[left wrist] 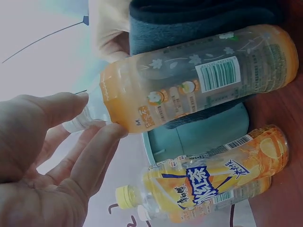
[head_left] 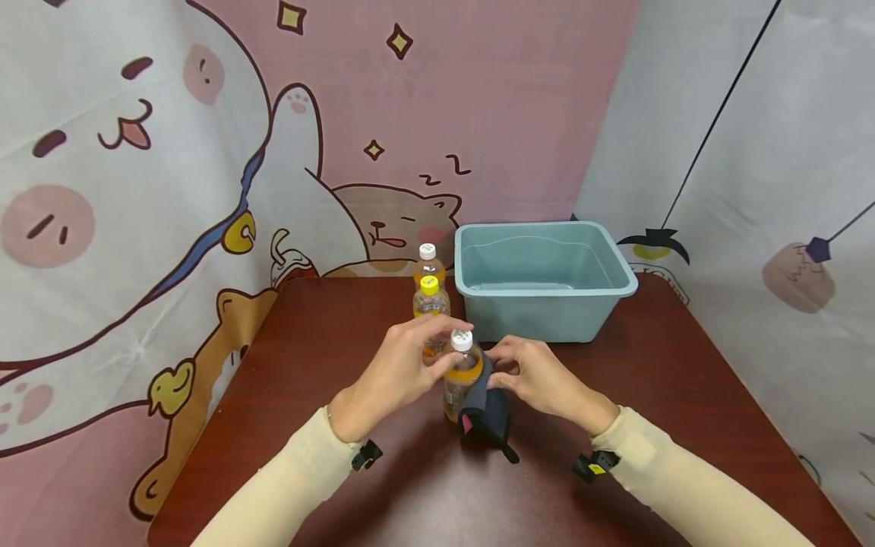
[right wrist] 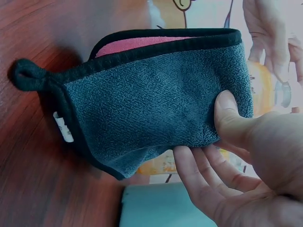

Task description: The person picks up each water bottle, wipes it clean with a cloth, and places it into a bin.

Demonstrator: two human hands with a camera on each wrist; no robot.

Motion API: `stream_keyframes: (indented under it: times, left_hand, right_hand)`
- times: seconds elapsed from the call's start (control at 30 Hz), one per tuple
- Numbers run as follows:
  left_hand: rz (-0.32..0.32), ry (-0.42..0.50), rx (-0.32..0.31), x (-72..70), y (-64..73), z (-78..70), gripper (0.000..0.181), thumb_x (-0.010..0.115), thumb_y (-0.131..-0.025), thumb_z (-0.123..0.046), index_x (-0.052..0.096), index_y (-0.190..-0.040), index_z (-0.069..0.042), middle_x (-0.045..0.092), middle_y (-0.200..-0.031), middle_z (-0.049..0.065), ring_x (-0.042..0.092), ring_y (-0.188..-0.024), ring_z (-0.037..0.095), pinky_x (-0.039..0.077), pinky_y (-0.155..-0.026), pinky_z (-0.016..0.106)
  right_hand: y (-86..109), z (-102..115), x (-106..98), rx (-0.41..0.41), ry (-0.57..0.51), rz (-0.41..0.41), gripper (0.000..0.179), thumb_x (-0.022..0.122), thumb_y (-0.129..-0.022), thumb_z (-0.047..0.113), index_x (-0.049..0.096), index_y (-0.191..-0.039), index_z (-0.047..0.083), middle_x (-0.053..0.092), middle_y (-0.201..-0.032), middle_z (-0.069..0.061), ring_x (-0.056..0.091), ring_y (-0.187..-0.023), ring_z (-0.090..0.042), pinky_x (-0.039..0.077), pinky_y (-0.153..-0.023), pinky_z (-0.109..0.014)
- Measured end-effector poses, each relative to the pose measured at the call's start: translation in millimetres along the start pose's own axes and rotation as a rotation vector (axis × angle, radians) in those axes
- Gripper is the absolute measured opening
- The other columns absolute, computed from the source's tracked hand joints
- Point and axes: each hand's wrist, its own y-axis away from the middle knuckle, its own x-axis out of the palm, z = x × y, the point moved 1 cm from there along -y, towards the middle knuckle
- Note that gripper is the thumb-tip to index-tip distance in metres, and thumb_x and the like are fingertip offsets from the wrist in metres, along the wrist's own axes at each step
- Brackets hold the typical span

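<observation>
An orange-labelled plastic bottle (left wrist: 189, 78) with a white cap stands upright on the table. My left hand (head_left: 410, 357) pinches it round the neck, just under the cap, between thumb and fingers. In my right hand (head_left: 540, 376) is a folded dark grey cloth (right wrist: 156, 97) with a black edge, a hanging loop and a pink inner side. Thumb and fingers pinch the cloth near its top, and it lies against the bottle's right side. Behind the held bottle stand a yellow-capped iced tea bottle (left wrist: 213, 182) and another white-capped bottle (head_left: 428, 262).
A light blue plastic bin (head_left: 547, 311) stands at the back of the table, right of the bottles. The dark red-brown table (head_left: 328, 327) reaches back to a curtain (head_left: 519, 99) printed with cartoon animals.
</observation>
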Motion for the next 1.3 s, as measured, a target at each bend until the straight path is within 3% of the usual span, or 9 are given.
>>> stream_keyframes:
  times: [0.2, 0.43, 0.53, 0.77, 0.97, 1.17, 1.3]
  left_hand:
    - [-0.019, -0.004, 0.019, 1.3, 0.7, 1.5, 0.046, 0.094, -0.1, -0.008, 0.079, -0.143, -0.012, 0.085, -0.138, 0.004, 0.083, -0.122, 0.019, 0.072, -0.099, 0.037]
    - [-0.025, 0.005, 0.039, 1.8, 0.9, 2.2, 0.042, 0.092, -0.102, -0.007, 0.079, -0.142, -0.012, 0.085, -0.135, 0.003, 0.082, -0.117, 0.015, 0.072, -0.096, 0.033]
    - [-0.025, 0.013, 0.045, 2.6, 0.4, 2.0, 0.042, 0.092, -0.102, -0.007, 0.079, -0.142, -0.012, 0.085, -0.135, 0.002, 0.082, -0.116, 0.015, 0.071, -0.097, 0.033]
    - [-0.026, 0.008, 0.043, 3.1, -0.1, 1.7, 0.043, 0.092, -0.101, -0.006, 0.079, -0.141, -0.011, 0.085, -0.134, 0.003, 0.083, -0.114, 0.015, 0.072, -0.096, 0.034]
    - [-0.027, -0.003, 0.044, 1.8, 0.3, 1.5, 0.043, 0.093, -0.101, -0.006, 0.079, -0.141, -0.011, 0.085, -0.134, 0.003, 0.083, -0.112, 0.015, 0.072, -0.094, 0.031]
    - [-0.031, 0.001, 0.039, -0.1, 0.3, 0.0, 0.043, 0.093, -0.1, -0.007, 0.079, -0.141, -0.012, 0.085, -0.135, 0.004, 0.083, -0.116, 0.017, 0.072, -0.096, 0.033]
    - [-0.027, 0.003, 0.03, -0.7, 0.5, 0.3, 0.044, 0.094, -0.1, -0.007, 0.079, -0.141, -0.013, 0.085, -0.137, 0.004, 0.083, -0.121, 0.018, 0.072, -0.1, 0.035]
  right_hand:
    - [-3.4, -9, 12, -0.01, 0.031, 0.056, 0.037, 0.096, -0.097, 0.014, 0.086, -0.132, 0.005, 0.083, -0.12, -0.005, 0.081, -0.101, -0.014, 0.065, -0.079, -0.024]
    - [-4.9, -16, 26, -0.004, 0.052, 0.226, 0.022, 0.094, -0.1, 0.014, 0.086, -0.119, 0.016, 0.08, -0.108, 0.001, 0.081, -0.1, -0.015, 0.064, -0.079, -0.023]
    - [-5.9, -16, 29, 0.01, 0.04, 0.254, 0.019, 0.094, -0.1, 0.01, 0.085, -0.115, 0.016, 0.081, -0.107, 0.002, 0.079, -0.098, -0.013, 0.061, -0.076, -0.022]
    - [-2.7, -16, 29, 0.011, 0.029, 0.19, 0.017, 0.093, -0.1, 0.008, 0.086, -0.109, 0.021, 0.079, -0.106, 0.004, 0.075, -0.1, -0.01, 0.062, -0.08, -0.025]
    - [0.4, -11, 19, -0.012, -0.009, 0.089, 0.02, 0.094, -0.099, 0.011, 0.087, -0.116, 0.019, 0.076, -0.101, 0.006, 0.063, -0.086, -0.004, 0.054, -0.072, -0.022]
    - [1.2, 1, 6, -0.02, -0.105, -0.029, 0.037, 0.095, -0.097, 0.008, 0.086, -0.133, 0.011, 0.081, -0.113, 0.003, 0.082, -0.1, -0.006, 0.068, -0.084, -0.024]
    - [1.7, 9, -1, -0.036, -0.119, -0.075, 0.047, 0.096, -0.096, 0.006, 0.082, -0.141, 0.006, 0.081, -0.114, 0.002, 0.084, -0.1, -0.009, 0.07, -0.085, -0.025]
